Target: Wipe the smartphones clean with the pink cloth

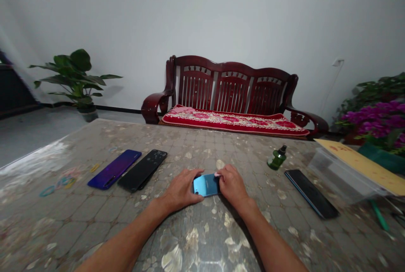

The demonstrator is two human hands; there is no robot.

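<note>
A small blue phone (206,185) lies with its glossy back up near the middle of the table. My left hand (184,187) grips its left end, thumb along the near edge and fingers at the far edge. At the phone's right end, my right hand (232,184) is closed in a pinch. A pale pinkish scrap (217,174), like cloth or tissue, pokes out between its fingertips against the phone's back. Most of the scrap is hidden by the fingers, so its exact kind is unclear.
Left of my hands lie a black phone (142,171), a purple phone (114,169) and several coloured bands (65,180). To the right are a green spray bottle (277,158), a dark phone (311,194) and a clear plastic box (338,177) under yellow card. A wooden bench (228,71) stands beyond the table.
</note>
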